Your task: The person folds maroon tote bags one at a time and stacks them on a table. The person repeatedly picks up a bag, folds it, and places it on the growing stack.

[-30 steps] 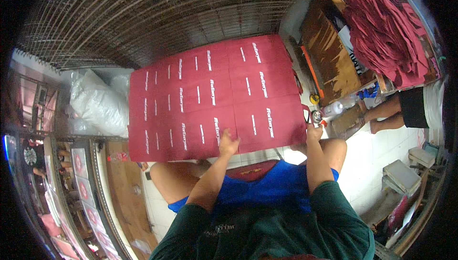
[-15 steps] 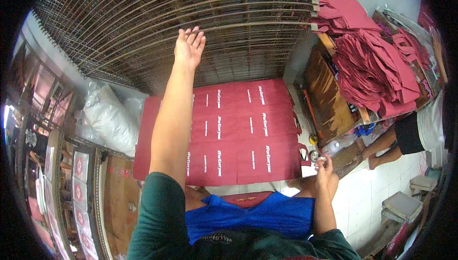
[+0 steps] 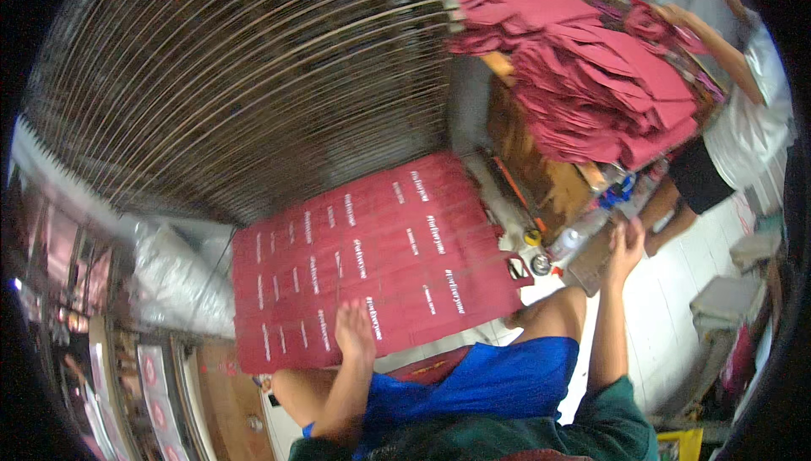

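Note:
Red fabric bags [image 3: 389, 250] with white print lie in overlapping rows in front of me, under a raised stack of wire rack shelves [image 3: 279, 64]. My left hand [image 3: 356, 331] hovers by the near edge of these bags, its fingers stretched out and nothing in it. Off to the right, my right hand [image 3: 625, 250] is lifted over the floor beside a wooden table. Its fingers look loosely apart, somewhat blurred, and I see nothing held in them.
A large pile of red fabric bags [image 3: 591, 81] covers the wooden table [image 3: 541, 161]. Another person [image 3: 743, 140] stands at its right side. Below it are a clear bottle [image 3: 570, 241] and a tape roll [image 3: 541, 265]. Plastic-wrapped bundles [image 3: 182, 279] lie at the left.
My left hand has come down from the wire shelves to the near edge of the bags. My right hand has risen. The view has swung toward the right.

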The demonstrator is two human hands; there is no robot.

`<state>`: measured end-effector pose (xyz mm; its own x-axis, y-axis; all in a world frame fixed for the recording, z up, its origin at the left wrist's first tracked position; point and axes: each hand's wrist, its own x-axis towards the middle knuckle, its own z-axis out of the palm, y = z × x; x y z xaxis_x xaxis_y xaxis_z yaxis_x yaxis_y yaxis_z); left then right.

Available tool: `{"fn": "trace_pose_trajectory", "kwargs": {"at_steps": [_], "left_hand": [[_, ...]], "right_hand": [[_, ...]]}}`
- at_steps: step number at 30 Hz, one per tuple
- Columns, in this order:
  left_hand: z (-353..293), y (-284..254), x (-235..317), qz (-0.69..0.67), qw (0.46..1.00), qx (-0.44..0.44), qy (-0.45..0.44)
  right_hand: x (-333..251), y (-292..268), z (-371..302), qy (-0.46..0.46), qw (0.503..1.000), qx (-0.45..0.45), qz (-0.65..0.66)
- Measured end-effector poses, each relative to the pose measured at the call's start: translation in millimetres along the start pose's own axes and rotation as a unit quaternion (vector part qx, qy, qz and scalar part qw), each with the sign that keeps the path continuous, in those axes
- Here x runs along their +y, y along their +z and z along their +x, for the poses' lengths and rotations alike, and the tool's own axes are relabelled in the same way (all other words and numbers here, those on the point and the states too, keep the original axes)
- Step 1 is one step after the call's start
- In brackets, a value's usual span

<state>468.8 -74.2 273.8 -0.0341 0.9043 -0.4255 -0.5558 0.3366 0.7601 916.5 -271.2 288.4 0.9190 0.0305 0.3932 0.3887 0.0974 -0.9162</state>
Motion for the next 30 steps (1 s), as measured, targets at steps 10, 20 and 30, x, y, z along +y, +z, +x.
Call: {"fn": "trace_pose_trajectory", "kwargs": {"at_steps": [10, 20, 30], "left_hand": [[67.5, -112.7, -148.8, -0.007, 0.948, 0.152, -0.278], [73.8, -131.2, -166.0, 0.172, 0.942, 0.157, -0.241], [-97.0, 70.1, -22.6, 0.325, 0.729, -0.596, -0.086]], "right_hand": [[-161.4, 28.2, 246.7, 0.170, 0.885, -0.099, 0.422], [-77.9, 21.0, 366.9, 0.220, 0.927, -0.137, 0.270], [-229.8, 46.8, 125.8, -0.075, 0.960, -0.072, 0.259]]}}
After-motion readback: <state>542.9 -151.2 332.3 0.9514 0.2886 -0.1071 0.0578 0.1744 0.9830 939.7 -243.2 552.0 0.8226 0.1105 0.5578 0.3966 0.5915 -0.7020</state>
